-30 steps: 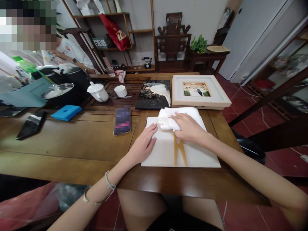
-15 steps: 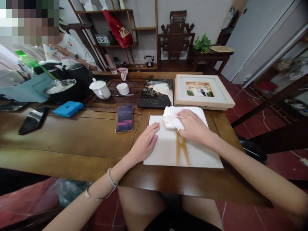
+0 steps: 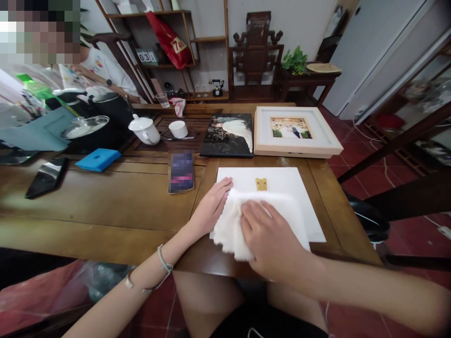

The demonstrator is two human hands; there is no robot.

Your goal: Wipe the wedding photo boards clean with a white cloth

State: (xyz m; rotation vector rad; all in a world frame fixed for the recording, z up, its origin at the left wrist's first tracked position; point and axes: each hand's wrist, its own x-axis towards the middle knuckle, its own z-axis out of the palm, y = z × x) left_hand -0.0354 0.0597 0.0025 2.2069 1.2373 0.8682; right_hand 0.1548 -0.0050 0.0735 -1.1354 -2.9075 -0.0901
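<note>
Two hands, one white backing board [image 3: 299, 188] at the near right edge of the table [image 3: 105, 202]. Left hand [image 3: 211, 206], fingers open and flat, pins the board's left edge against sliding. Right hand [image 3: 271, 239], fingers spread, presses a white cloth [image 3: 229, 225] onto its near half.

One head-worn camera looks forward and down from the seated person's eye level, close over the tabletop [image 3: 105, 202], with the shelves [image 3: 197, 42] beyond it.
</note>
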